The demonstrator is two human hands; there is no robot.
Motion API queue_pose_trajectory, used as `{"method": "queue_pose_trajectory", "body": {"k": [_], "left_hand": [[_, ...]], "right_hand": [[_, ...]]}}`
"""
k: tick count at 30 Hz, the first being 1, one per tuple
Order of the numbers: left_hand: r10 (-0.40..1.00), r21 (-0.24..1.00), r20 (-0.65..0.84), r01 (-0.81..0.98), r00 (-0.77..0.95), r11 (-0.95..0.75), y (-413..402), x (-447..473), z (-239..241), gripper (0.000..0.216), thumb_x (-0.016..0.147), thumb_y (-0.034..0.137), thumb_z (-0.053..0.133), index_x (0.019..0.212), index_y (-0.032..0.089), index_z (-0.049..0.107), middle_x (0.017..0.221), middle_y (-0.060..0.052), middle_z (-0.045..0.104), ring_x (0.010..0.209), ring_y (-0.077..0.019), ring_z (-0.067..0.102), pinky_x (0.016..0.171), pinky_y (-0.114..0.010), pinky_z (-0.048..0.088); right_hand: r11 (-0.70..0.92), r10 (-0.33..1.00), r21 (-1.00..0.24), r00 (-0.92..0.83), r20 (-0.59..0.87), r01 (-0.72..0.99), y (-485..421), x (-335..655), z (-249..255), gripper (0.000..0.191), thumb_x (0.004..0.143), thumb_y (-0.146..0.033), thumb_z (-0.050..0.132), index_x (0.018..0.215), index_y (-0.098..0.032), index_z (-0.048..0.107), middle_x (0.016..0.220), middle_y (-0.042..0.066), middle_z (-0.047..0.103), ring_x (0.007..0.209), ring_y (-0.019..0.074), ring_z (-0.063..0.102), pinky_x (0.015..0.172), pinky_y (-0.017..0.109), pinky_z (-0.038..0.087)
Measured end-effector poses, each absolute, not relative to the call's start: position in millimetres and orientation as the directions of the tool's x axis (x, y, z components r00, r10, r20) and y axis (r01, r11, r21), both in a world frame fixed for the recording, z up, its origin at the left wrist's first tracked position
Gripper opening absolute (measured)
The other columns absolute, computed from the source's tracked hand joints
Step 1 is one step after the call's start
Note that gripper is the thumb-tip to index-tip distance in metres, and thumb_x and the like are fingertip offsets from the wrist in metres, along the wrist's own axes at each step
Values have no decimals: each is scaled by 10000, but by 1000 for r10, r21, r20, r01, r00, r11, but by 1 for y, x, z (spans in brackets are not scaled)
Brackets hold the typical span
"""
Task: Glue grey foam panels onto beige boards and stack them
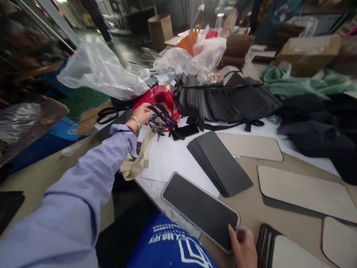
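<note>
My left hand reaches forward, fingers closed at a tangle of black straps beside a red bag. Small metallic and blue bits lie under the straps, too blurred to name. My right hand pinches the near right corner of a dark rectangular panel with rounded corners and a pale rim, thumb on top. That panel lies tilted at the table's front edge. Behind it a fanned stack of dark grey panels rests partly on white paper.
Beige panels lie on the right, with another stack near the front. A long row of black sheets stands behind. Clear plastic bags, dark cloth, green cloth and a cardboard box surround the work area.
</note>
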State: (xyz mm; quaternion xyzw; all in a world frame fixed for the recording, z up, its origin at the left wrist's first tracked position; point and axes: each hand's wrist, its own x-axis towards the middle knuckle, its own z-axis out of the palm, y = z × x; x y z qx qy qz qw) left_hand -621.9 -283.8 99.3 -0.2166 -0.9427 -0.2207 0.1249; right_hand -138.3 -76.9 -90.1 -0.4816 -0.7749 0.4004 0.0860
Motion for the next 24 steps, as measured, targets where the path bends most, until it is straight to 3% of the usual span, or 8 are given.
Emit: {"method": "queue_pose_trajectory", "body": {"k": [3,5,9,13,16,19,24], "left_hand": [[298,337,297,391,-907,856,-297,-575,66,349,828,171,495,1166,112,430,1000,-95,598,932,-219,573,824,-352,460],[336,309,298,423,-894,852,-302,-524,38,368,806,175,510,1164,123,438,1055,-103,578,995,-242,551,874,-377,449],[674,185,345,751,-654,634,-295,-417,-28,345,868,227,403,1199,132,435,1184,-143,529,1185,-249,439,1013,-433,363],[833,110,280,878,-477,466,-281,-352,-71,469,872,315,423,1295,119,371,1313,-158,450,1293,-274,308,1054,-466,301],[856,87,196,878,-479,471,-274,-338,-84,553,850,374,455,1330,123,346,1382,-166,368,1312,-294,268,1059,-469,275],[843,79,147,856,-518,512,-272,-339,-88,585,838,410,464,1348,154,332,1398,-147,351,1315,-285,264,1067,-453,249],[844,81,100,850,-527,521,-274,-339,-90,626,836,482,434,1371,195,282,1422,-105,325,1332,-263,222,1089,-454,174]], "right_hand": [[145,861,-709,-442,-254,690,-77,-136,-93,623,555,-790,460,766,-204,476,657,5,500,620,198,518,624,364,433],[134,878,-721,-418,-231,680,-77,-141,-90,629,525,-788,481,759,-204,463,645,-1,485,605,193,504,607,356,418],[190,856,-784,-491,-162,590,-82,-147,-83,578,590,-753,481,779,-209,431,636,-8,481,589,179,490,600,342,424],[243,842,-774,-524,-131,585,-86,-141,-84,519,685,-704,457,834,-207,435,652,-1,507,596,181,508,603,335,445],[460,840,-594,-541,49,660,-89,-138,-79,496,775,-648,400,883,-173,492,762,82,554,744,234,543,694,386,454],[690,724,-328,-628,287,646,-94,-146,-73,500,860,-528,349,1038,-96,527,1009,197,550,1024,294,489,855,434,411],[852,524,-207,-781,340,482,-106,-174,-89,626,898,-486,242,1312,-24,327,1357,247,325,1298,332,224,998,502,289]]}}
